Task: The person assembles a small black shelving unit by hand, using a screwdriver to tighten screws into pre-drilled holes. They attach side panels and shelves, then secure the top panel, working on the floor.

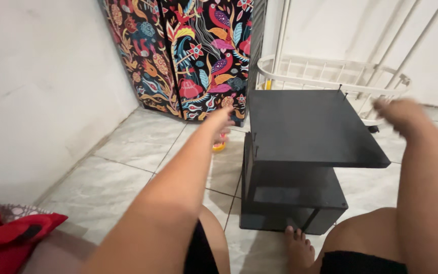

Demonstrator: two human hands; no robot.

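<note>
Neither of our hands has a grip on anything. Our left hand (222,117) is stretched out toward the left edge of the black panel (310,127), just short of it, fingers blurred, so we cannot tell how wide they are spread. Our right hand (400,114) hovers at the panel's right rear corner, also blurred; it looks loosely curled, but we cannot tell that for sure.

The panel lies flat on top of a black box frame (290,203), skewed and overhanging to the right, with small pegs or screws sticking up near its corners and along its left edge. The frame stands on the tiled floor (128,167) between our knees, with one foot (298,248) touching its front.

To seat the panel well, we judge it best to take both side edges evenly, keep our fingers clear of the pegs, and square it over the frame before pressing down.

Behind stand a white wire rack (330,76) and a flowered curtain (193,50). A small yellow and red object (220,144) lies near our left hand, and red cloth (11,236) lies at the lower left.
</note>
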